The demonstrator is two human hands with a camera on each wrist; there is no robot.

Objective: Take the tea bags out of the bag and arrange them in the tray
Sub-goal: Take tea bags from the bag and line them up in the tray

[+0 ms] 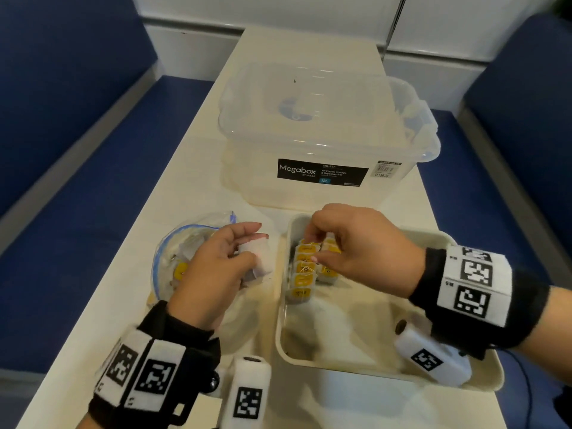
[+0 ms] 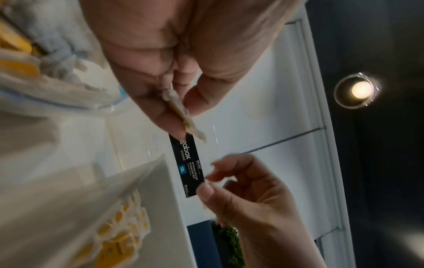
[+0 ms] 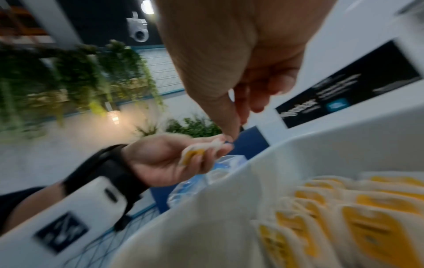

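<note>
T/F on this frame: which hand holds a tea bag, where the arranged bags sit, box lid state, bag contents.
1. The left hand holds a tea bag. True.
2. The tray is full. False: tea bags fill only its far left corner.
3. The box is open. False: its lid is on.
4. The plastic bag still holds tea bags. True.
5. The right hand is over the plastic bag. False: it is over the tray.

Evenly and softly lit from overhead in the head view, with faint shadows. Strong wide-angle bending at the edges. Heavy motion blur in both wrist views; glaring ceiling lamp (image 2: 362, 90) at left wrist, warm wall lamp (image 3: 114, 117) at right.
</note>
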